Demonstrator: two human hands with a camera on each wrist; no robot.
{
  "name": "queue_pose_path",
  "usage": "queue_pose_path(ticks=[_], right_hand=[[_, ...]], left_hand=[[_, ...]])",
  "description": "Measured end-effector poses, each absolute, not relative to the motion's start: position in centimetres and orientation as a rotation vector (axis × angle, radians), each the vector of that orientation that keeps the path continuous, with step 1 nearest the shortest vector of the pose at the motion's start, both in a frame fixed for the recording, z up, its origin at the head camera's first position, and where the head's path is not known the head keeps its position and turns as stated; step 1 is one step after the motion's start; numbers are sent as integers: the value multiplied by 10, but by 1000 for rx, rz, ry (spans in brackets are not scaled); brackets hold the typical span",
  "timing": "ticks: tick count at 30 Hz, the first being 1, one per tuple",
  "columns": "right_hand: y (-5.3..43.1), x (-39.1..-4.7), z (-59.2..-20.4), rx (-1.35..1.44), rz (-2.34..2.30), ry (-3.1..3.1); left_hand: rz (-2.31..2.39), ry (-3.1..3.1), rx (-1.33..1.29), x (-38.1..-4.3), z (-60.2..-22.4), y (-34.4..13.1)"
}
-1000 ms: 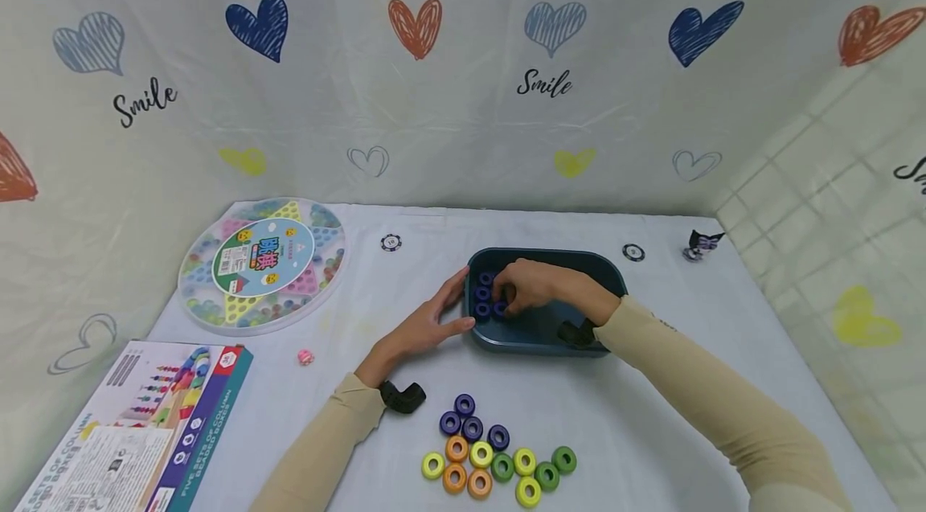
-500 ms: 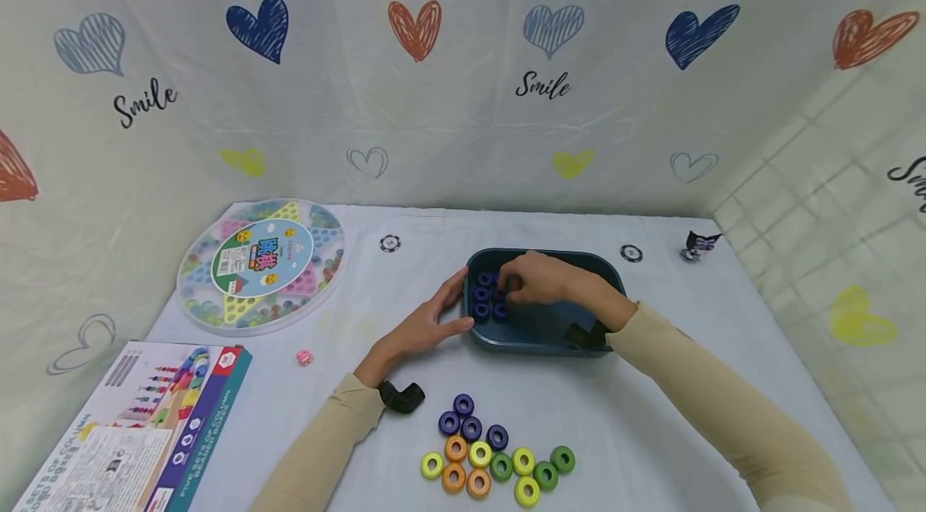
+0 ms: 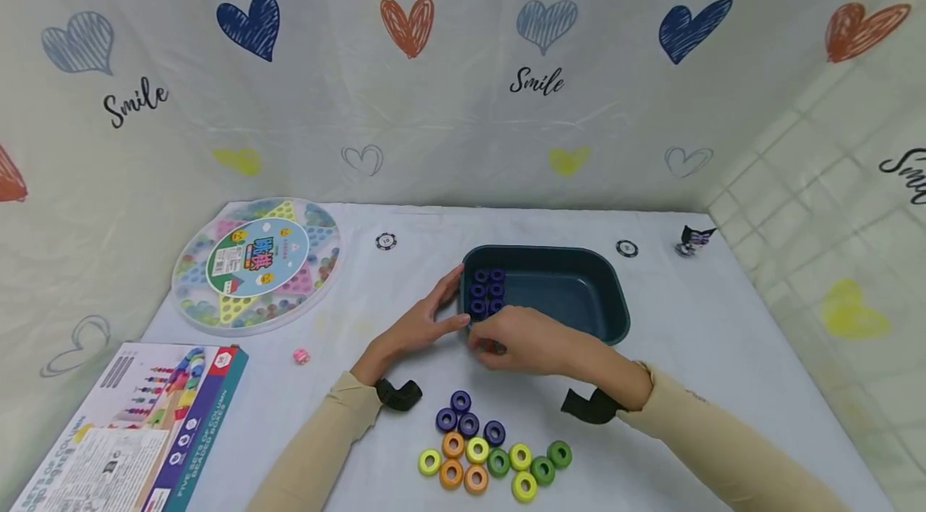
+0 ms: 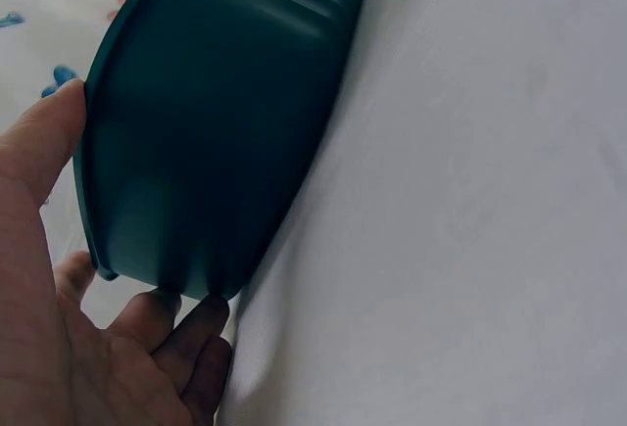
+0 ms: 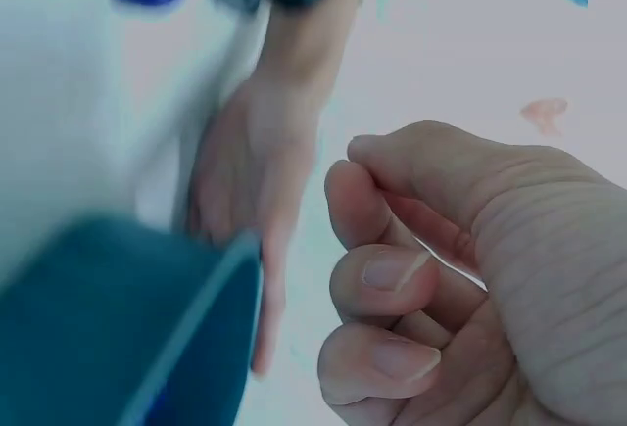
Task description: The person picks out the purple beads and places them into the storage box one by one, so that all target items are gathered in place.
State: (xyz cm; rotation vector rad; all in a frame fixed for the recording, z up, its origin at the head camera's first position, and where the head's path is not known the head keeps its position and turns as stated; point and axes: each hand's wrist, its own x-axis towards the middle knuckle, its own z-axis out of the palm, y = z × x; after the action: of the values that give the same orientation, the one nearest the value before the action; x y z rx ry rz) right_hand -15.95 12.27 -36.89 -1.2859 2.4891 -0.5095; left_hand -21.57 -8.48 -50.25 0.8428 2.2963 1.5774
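A dark teal tray [image 3: 571,299] stands mid-table in the head view. Two columns of purple ring beads [image 3: 478,291] line its left end, the nearest ones partly hidden by my right hand. My left hand [image 3: 415,325] lies along the tray's left end; in the left wrist view its thumb [image 4: 61,118] touches the rim and its fingertips meet the outer wall. My right hand [image 3: 531,342] hovers at the tray's near rim. In the right wrist view its fingers [image 5: 387,274] are curled, thumb against forefinger, holding nothing.
Loose ring beads lie at the near side: purple [image 3: 468,424], orange [image 3: 452,474], yellow [image 3: 524,486] and green [image 3: 543,470]. A round board game [image 3: 256,255] and a boxed bead set [image 3: 137,432] occupy the left. A small figurine [image 3: 694,239] stands far right.
My right hand has let go of a purple bead in the tray and come back toward me over the near rim. The left hand stays at the tray's end.
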Motion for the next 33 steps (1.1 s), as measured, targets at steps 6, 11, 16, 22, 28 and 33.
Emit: queue_pose_path(ticks=[6,11,16,22,28,33], right_hand=[[122,-135,-387,-1279,-453,2334],[128,-118,-405,-1222,-412,2266],[132,-109,-417,-1146,-410,2286],[140,-112,-424,-1089,-431,2358],[156,-116,-427,-1018,-540,2372],[172,-118,-432,-1024,-658,2327]], left_hand=[[1594,2304,871,-214,-497,-84],[1593,2267,887,-205,-476,-84],[1571,2272,883,-202,-467,-85],[1616,2279,883,-210,-487,-86],[1614,2288,884,-216,-501,-85],[1629,2251,908,-210,-487,-84]])
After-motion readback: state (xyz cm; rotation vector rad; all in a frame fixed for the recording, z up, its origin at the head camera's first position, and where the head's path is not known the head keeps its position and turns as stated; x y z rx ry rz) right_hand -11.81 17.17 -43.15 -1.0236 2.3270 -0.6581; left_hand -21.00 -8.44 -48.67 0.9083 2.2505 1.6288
